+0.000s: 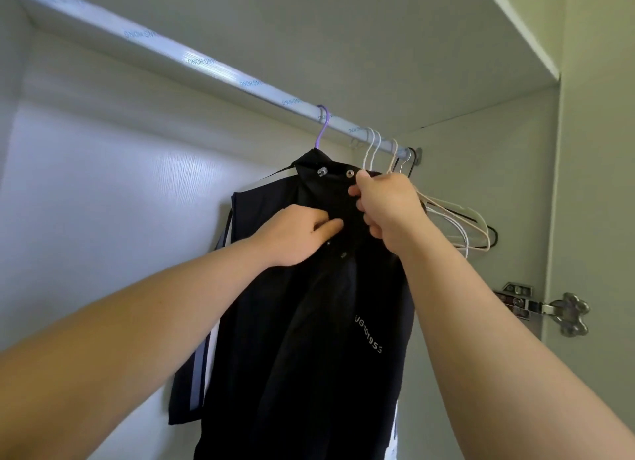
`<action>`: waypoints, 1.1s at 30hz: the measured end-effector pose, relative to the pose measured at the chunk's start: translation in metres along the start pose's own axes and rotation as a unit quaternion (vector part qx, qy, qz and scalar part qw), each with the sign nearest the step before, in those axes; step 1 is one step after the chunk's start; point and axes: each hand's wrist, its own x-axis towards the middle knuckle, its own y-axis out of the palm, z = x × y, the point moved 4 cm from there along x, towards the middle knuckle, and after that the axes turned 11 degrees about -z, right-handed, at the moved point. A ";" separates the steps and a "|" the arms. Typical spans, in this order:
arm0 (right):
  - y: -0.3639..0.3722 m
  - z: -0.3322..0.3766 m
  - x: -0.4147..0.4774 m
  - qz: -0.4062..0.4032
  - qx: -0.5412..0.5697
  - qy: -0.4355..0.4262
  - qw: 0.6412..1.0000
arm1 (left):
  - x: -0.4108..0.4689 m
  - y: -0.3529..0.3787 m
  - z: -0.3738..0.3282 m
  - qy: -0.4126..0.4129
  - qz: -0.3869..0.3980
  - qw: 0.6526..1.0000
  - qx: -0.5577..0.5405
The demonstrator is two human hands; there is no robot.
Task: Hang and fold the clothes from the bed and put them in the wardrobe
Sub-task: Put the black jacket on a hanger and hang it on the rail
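Note:
A black jacket (309, 322) with metal snaps and white lettering hangs on a purple hanger (324, 129) from the wardrobe rail (213, 71). My left hand (295, 234) pinches the jacket's front placket beside a snap. Just below the collar, my right hand (388, 208) grips the other front edge, fingers curled round the cloth. A white stripe shows on the sleeve at the left.
Several empty hangers (457, 225), white, pink and black, hang at the rail's right end behind my right hand. The wardrobe's back wall (103, 201) is at the left. A door hinge (536, 305) sits on the right side panel.

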 end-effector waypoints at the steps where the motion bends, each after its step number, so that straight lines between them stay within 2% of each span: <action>1: -0.005 -0.003 0.002 -0.032 -0.071 -0.059 0.995 | 0.004 -0.006 0.005 -0.003 -0.031 0.999 0.013; 3: -0.019 -0.008 0.003 -0.132 -0.173 -0.157 0.963 | 0.014 -0.019 0.018 -0.013 -0.104 0.993 0.050; 5: -0.036 -0.014 0.003 -0.238 -0.212 -0.205 0.925 | 0.025 -0.031 0.035 -0.046 -0.169 0.982 0.072; 7: -0.045 -0.021 0.010 -0.258 -0.209 -0.207 0.920 | 0.035 -0.037 0.051 -0.083 -0.211 0.970 0.089; 9: -0.043 -0.029 0.020 -0.200 -0.173 -0.161 0.951 | 0.045 -0.039 0.063 -0.108 -0.209 0.965 0.116; 12: -0.038 -0.040 0.033 -0.130 -0.066 -0.046 0.988 | 0.058 -0.041 0.075 -0.139 -0.169 0.969 0.114; 14: -0.037 -0.048 0.044 -0.091 0.031 0.058 0.994 | 0.065 -0.040 0.080 -0.148 -0.132 0.974 0.114; 16: -0.039 -0.056 0.052 -0.046 0.084 0.127 0.987 | 0.070 -0.040 0.082 -0.148 -0.106 0.975 0.130; 21: -0.044 -0.075 0.060 0.048 -0.027 0.164 0.985 | 0.083 -0.046 0.084 -0.152 -0.082 0.970 0.171; 26: -0.049 -0.074 0.066 0.135 -0.056 0.198 0.969 | 0.086 -0.054 0.088 -0.148 -0.114 0.974 0.126; 28: -0.051 -0.072 0.067 0.142 -0.034 0.194 0.970 | 0.087 -0.057 0.089 -0.160 -0.131 0.973 0.101; 31: -0.047 -0.066 0.062 0.159 0.070 0.190 0.966 | 0.087 -0.059 0.090 -0.167 -0.148 0.972 0.079; 33: -0.045 -0.058 0.062 0.143 0.101 0.172 0.969 | 0.086 -0.062 0.086 -0.166 -0.160 0.971 0.065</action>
